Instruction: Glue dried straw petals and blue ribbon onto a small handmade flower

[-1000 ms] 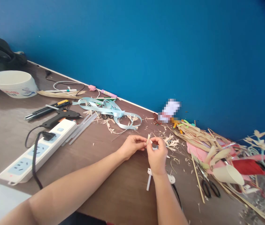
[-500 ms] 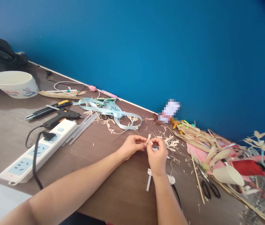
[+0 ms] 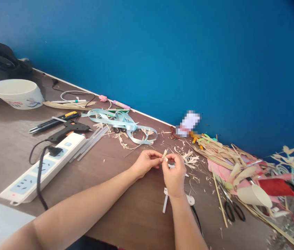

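Above the table's middle, my left hand [image 3: 148,163] and my right hand [image 3: 175,173] meet at the fingertips. Both pinch a small pale piece of dried husk or straw [image 3: 165,154], one end of which sticks up between them. Fingers cover the rest of it. Pale cut scraps [image 3: 191,159] lie just beyond my right hand. Below it, partly behind my right wrist, are a small white stick-like piece [image 3: 165,203] and a white round part [image 3: 190,199] with a black cord. A loop of light blue ribbon [image 3: 126,121] lies beyond my left hand.
To the left are a white power strip [image 3: 42,170], a black glue gun [image 3: 68,130], a box cutter [image 3: 54,121] and white paper bowls [image 3: 16,93]. On the right lie black-handled scissors [image 3: 234,210], a paper cup [image 3: 254,196] and heaped straw strips [image 3: 222,151]. A blue wall [image 3: 162,62] bounds the back.
The view has shifted very slightly. Both hands keep their pinch on the small straw piece, with hardly any movement of the fingers.
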A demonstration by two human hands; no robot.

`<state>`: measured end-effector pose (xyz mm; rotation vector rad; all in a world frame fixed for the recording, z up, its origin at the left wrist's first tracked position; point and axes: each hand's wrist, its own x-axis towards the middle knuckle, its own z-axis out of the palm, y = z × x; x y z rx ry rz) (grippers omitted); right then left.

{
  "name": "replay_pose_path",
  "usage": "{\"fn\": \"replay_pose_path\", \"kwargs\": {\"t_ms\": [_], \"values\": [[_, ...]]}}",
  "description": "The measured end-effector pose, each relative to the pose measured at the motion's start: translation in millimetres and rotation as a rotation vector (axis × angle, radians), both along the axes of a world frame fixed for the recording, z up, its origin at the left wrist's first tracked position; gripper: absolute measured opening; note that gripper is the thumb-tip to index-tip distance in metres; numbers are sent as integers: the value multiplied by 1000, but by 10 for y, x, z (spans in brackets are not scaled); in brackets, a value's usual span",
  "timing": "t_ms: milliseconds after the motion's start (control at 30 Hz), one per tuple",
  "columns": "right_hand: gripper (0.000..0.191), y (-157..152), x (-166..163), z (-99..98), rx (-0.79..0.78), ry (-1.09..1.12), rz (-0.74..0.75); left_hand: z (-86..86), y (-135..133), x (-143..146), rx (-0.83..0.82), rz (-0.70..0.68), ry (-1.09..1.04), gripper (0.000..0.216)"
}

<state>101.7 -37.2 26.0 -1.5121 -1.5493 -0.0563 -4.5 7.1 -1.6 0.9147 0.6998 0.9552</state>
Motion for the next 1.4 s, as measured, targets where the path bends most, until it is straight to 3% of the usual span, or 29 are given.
{"fn": "replay_pose_path", "kwargs": {"t_ms": [433,567,700,1000,1400], "values": [[8,-15,-3,3,-30,54,13,10,5,-17,12,0,34,26],[21,-20,-24,0,-70,164,2,17,20,-42,-19,-15,-8,26],[12,-24,-13,-11,-133,196,8,18,33,-49,-19,-6,-40,24],[7,-39,4,-6,-164,275,52,29,24,-46,142,17,-32,16],[8,-4,53,-48,-236,478,159,3,23,-71,420,96,222,15]]}}
